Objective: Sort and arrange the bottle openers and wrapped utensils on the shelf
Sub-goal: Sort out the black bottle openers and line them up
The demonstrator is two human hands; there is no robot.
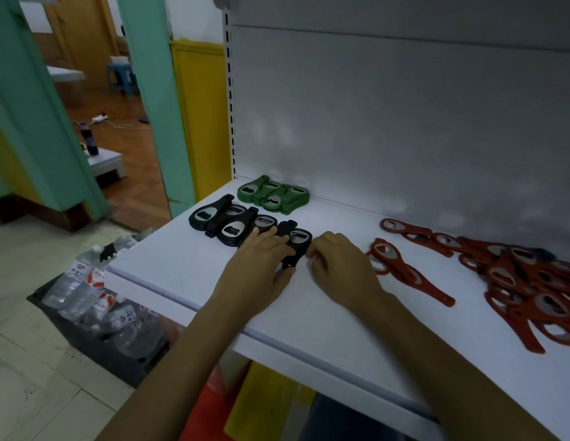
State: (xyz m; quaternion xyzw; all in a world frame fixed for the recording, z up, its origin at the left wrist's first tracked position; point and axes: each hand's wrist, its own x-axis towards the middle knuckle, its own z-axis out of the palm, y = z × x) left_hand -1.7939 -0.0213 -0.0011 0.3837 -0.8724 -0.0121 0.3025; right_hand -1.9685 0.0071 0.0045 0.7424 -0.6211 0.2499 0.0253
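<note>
The fingers (267,233) of a person's left hand (261,265) lie nearly straight and close together, flat across the near end of a row of black bottle openers (220,219). The thumb (285,275) is spread to the side, against the handle end of one black bottle opener (299,241) at the row's right end. The fingers are not curled round anything. The right hand (339,265) sits just beside it with its fingers (313,253) curled under, tips against that same opener's right edge. Whether they pinch it or only push on it cannot be told.

The opener lies between the two hands on a white shelf (181,275), head toward the back panel, and seems to rest on others of its kind. To its left, the black row runs in overlapping stacks toward the shelf's left edge. Behind that row, in the back left corner, green bottle openers (274,194) are set in neat stacks. Well apart, to the right, red bottle openers (516,281) lie in a loose heap, a few strays reaching toward the right hand.

On the tiled floor below the shelf's left end stands a dark crate (95,348), filled with clear water bottles (86,281) lying on their sides.
</note>
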